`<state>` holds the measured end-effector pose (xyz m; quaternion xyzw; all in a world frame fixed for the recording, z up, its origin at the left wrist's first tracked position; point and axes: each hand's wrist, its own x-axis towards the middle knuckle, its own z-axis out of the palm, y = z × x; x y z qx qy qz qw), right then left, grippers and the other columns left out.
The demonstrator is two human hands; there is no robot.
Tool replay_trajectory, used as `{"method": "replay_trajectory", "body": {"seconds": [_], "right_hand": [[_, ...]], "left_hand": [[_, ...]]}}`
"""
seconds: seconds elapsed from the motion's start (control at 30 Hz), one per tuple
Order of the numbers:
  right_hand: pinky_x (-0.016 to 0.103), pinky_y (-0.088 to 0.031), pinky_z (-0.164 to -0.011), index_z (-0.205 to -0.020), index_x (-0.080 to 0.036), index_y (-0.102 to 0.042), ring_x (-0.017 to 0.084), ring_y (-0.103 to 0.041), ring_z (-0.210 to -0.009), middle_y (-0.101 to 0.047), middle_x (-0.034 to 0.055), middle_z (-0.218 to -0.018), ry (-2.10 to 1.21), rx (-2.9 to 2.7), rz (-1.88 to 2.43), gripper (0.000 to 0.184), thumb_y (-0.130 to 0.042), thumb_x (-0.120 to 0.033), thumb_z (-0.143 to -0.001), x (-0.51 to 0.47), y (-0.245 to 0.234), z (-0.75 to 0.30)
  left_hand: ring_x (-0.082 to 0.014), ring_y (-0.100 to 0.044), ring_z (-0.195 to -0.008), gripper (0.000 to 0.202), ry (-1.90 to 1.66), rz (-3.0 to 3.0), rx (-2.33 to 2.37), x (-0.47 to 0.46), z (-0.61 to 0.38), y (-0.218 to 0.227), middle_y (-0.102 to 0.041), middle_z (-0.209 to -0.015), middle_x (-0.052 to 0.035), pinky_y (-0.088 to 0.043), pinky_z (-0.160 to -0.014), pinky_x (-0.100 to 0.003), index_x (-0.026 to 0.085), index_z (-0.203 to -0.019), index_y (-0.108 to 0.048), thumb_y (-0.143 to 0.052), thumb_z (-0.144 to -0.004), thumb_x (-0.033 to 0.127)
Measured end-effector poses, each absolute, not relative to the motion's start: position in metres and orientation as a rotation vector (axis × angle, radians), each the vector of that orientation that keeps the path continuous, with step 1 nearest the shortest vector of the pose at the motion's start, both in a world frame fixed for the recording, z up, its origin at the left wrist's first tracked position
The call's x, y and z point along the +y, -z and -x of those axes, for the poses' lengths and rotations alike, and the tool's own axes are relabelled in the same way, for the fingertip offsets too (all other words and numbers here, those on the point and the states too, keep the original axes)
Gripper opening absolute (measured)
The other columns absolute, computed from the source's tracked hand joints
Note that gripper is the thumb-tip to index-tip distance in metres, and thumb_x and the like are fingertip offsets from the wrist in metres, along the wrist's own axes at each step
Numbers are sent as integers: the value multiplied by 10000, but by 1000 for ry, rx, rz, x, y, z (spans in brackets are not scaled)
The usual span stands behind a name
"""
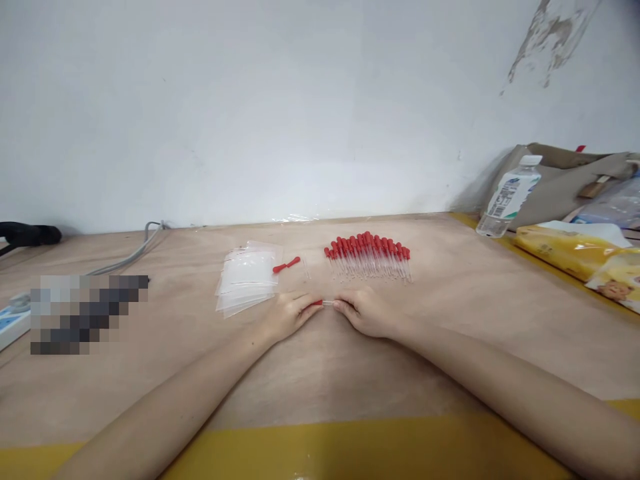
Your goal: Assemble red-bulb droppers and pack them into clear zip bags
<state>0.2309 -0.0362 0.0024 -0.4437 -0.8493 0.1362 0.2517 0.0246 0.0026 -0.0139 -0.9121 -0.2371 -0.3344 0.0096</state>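
My left hand [289, 313] and my right hand [365, 312] meet at the middle of the wooden table [320, 373], both pinched on one small dropper [323, 303]. The left fingers hold its red bulb and the right fingers hold its clear tube. Behind the hands lies a row of several red-capped droppers [369, 257]. To the left of that row sits a stack of clear plastic bags [247, 279], with one loose red-capped dropper [287, 265] beside it.
A water bottle [507, 197] leans at the back right by a grey bag [565, 180]. Yellow packets [575, 253] lie along the right edge. A power strip [13, 320] and grey cable [135, 250] are at the left. A wall stands behind.
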Motion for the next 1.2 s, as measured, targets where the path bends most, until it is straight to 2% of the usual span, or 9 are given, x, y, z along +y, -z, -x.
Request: {"method": "replay_trajectory", "body": {"seconds": [0.13,0.27,0.37,0.47,0.67,0.77,0.93,1.1,1.2], "right_hand": [[240,-401,-621,-811,-164,-613,139,-562,-685,-646,48,-786,-445,-2222,1313,141,-472,-155,-812,-31,-15,-237],[237,-427,-587,-798,-158,-598,134,-592,-599,-648,32,-658,-704,-1849,1574,108,-504,-209,-800,-3,-22,-248],[256,-427,-608,-664,-174,-603,177,-618,-700,-662,48,-702,-483,-1700,1745,156,-566,-295,-754,21,-25,-244],[284,-424,-619,-592,-189,-614,223,-621,-784,-669,60,-749,-288,-1715,1882,245,-541,-358,-754,40,-24,-229],[341,-443,-668,-761,-173,-665,264,-624,-845,-667,113,-849,-123,-1743,2062,265,-490,-371,-782,61,-14,-208],[357,-444,-677,-803,-159,-667,276,-623,-850,-666,132,-867,-98,-1734,2084,302,-478,-395,-796,62,-12,-210],[345,-437,-703,-837,-192,-659,251,-618,-856,-675,94,-860,7,-1838,1963,315,-478,-449,-809,54,-15,-201],[309,-436,-734,-911,-213,-668,227,-605,-931,-669,87,-967,-122,-1877,1930,267,-487,-383,-813,57,-16,-170],[302,-449,-698,-938,-180,-672,236,-619,-911,-668,120,-963,-198,-1834,2011,287,-503,-364,-796,66,-17,-157]], "left_hand": [[-206,-594,-937,212,1045,2604,-862,11,-17,5,-665,-980,-75,-462,-839,-339,170,-1009,-615,-529,-849,280],[-274,-524,-1056,273,912,2336,-1251,25,-5,2,-611,-1100,-111,-390,-919,-428,164,-1046,-614,-533,-829,309],[-291,-509,-1077,279,793,2215,-1482,36,1,5,-603,-1110,-128,-349,-947,-454,162,-1008,-635,-511,-834,341],[-284,-486,-1123,315,722,2188,-1640,43,4,8,-582,-1164,-129,-304,-988,-467,170,-1050,-615,-483,-846,371],[-280,-360,-1268,444,539,2402,-1702,51,8,10,-450,-1348,-111,-269,-1019,-484,218,-1281,-452,-368,-896,423],[-272,-411,-1232,401,557,2447,-1709,52,8,10,-486,-1316,-89,-299,-1009,-464,241,-1239,-494,-372,-895,409],[-235,-589,-960,299,804,2446,-1661,48,6,9,-610,-1067,-81,-448,-863,-359,176,-1097,-576,-437,-863,299],[-215,-607,-873,254,927,2415,-1636,48,6,12,-599,-955,-79,-484,-799,-323,157,-1035,-602,-464,-826,197],[-214,-607,-878,264,946,2364,-1680,49,6,15,-573,-1000,-97,-493,-806,-323,144,-1033,-617,-489,-804,182]]}}
